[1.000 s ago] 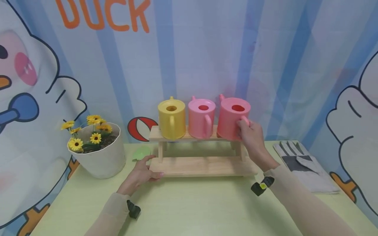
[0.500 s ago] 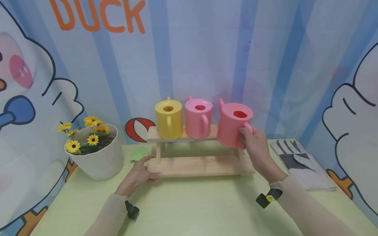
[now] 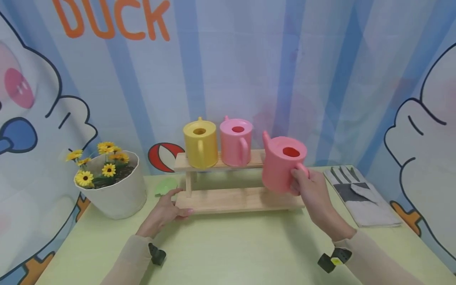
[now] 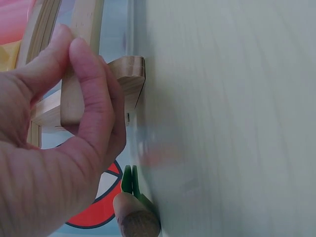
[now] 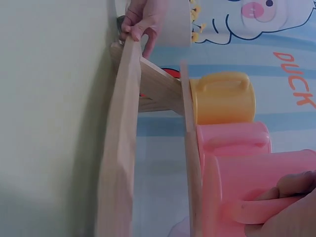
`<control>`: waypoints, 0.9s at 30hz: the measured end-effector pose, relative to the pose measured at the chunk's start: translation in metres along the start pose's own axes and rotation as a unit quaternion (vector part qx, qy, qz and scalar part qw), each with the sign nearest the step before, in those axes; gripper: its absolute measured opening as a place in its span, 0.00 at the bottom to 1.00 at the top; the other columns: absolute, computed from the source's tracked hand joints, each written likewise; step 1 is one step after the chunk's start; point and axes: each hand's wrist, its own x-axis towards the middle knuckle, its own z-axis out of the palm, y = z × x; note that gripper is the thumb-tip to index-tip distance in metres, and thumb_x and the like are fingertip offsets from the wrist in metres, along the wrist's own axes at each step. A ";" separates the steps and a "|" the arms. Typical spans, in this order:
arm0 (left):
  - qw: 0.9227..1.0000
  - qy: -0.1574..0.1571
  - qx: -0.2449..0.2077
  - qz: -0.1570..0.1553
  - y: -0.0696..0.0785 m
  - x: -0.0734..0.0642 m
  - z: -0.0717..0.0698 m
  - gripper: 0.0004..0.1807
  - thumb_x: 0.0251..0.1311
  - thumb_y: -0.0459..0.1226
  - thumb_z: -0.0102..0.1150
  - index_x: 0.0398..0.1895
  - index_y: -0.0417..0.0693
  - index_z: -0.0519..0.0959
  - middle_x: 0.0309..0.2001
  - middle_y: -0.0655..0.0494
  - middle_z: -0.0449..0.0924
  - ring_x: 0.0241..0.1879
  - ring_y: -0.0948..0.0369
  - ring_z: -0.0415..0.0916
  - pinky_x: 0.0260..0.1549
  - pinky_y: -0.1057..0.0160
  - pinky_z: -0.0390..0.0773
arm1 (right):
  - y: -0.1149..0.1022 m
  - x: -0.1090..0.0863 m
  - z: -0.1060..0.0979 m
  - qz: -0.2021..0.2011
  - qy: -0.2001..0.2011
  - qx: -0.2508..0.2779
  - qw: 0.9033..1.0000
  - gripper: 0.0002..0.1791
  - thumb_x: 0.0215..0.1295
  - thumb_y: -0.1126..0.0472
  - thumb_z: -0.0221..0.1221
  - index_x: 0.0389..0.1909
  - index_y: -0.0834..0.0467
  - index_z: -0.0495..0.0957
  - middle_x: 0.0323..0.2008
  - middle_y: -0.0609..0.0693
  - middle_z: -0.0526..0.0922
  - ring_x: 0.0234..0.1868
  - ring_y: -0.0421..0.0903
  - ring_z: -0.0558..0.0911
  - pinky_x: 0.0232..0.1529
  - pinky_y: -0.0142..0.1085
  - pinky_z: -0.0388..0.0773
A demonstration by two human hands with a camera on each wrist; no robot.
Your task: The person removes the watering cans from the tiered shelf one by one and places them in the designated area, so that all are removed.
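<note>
By its handle, my right hand (image 3: 315, 196) grips a coral-pink watering can (image 3: 279, 172). The can is tilted slightly, in front of the upper board of a two-tier wooden plant stand (image 3: 235, 200) and above its lower board. A yellow watering can (image 3: 197, 152) and a lighter pink watering can (image 3: 230, 154) stand side by side on the upper board. At the left end of the lower board, my left hand (image 3: 162, 213) pinches the wood between thumb and fingers, as the left wrist view shows close up. In the right wrist view, the handle (image 5: 266, 210) passes through the curled fingers.
A white pot (image 3: 115, 202) of yellow flowers stands at the left. Behind my left hand lies a small green tool (image 3: 166, 185), its wooden handle (image 4: 140, 224) seen in the left wrist view. Folded grey-and-white gloves (image 3: 374, 211) lie at the right. A printed curtain (image 3: 242, 59) hangs behind.
My right hand has taken the coral-pink watering can off the upper board, bringing it forward and down with a slight tilt. The left hand stays on the stand.
</note>
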 end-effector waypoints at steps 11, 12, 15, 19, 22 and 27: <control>1.000 -0.009 0.009 0.006 -0.001 -0.002 -0.002 0.55 0.63 0.32 0.78 0.87 0.40 0.53 0.59 0.30 0.81 0.33 0.62 0.87 0.40 0.64 0.85 | 0.012 -0.026 -0.009 0.008 -0.002 -0.004 1.000 0.25 0.86 0.55 0.51 0.23 0.56 0.63 0.18 0.46 0.64 0.25 0.42 0.67 0.34 0.35 0.72; 1.000 -0.009 0.010 0.006 0.000 -0.002 -0.002 0.55 0.63 0.32 0.78 0.87 0.41 0.53 0.59 0.31 0.81 0.33 0.62 0.87 0.41 0.64 0.85 | 0.013 -0.028 -0.010 0.009 -0.002 -0.003 1.000 0.25 0.86 0.55 0.51 0.23 0.56 0.63 0.18 0.46 0.64 0.25 0.43 0.68 0.34 0.35 0.71; 1.000 -0.009 0.008 0.009 0.001 -0.002 -0.002 0.54 0.64 0.32 0.78 0.87 0.40 0.53 0.59 0.31 0.82 0.33 0.62 0.86 0.41 0.65 0.85 | 0.017 -0.033 -0.012 0.008 -0.005 0.002 1.000 0.24 0.86 0.56 0.51 0.23 0.57 0.62 0.18 0.46 0.63 0.25 0.43 0.67 0.33 0.36 0.70; 1.000 -0.010 0.004 0.009 0.001 -0.003 -0.002 0.54 0.64 0.31 0.77 0.87 0.40 0.53 0.59 0.31 0.82 0.33 0.63 0.86 0.39 0.65 0.85 | 0.022 -0.042 -0.014 0.017 0.001 0.000 1.000 0.25 0.86 0.58 0.50 0.23 0.59 0.61 0.18 0.47 0.62 0.24 0.43 0.66 0.31 0.36 0.69; 1.000 -0.010 0.007 0.004 0.001 -0.003 -0.002 0.54 0.64 0.32 0.78 0.87 0.41 0.53 0.59 0.30 0.82 0.33 0.62 0.86 0.39 0.66 0.85 | 0.027 -0.048 -0.016 0.035 0.010 -0.007 0.999 0.25 0.86 0.58 0.50 0.23 0.59 0.61 0.18 0.47 0.63 0.24 0.43 0.66 0.31 0.36 0.68; 1.000 -0.010 -0.002 0.005 0.000 -0.002 -0.001 0.55 0.63 0.30 0.77 0.87 0.40 0.52 0.59 0.30 0.81 0.33 0.62 0.86 0.37 0.66 0.87 | 0.037 -0.057 -0.019 0.063 0.022 -0.015 0.998 0.25 0.86 0.58 0.52 0.22 0.58 0.62 0.17 0.47 0.64 0.24 0.42 0.67 0.30 0.35 0.68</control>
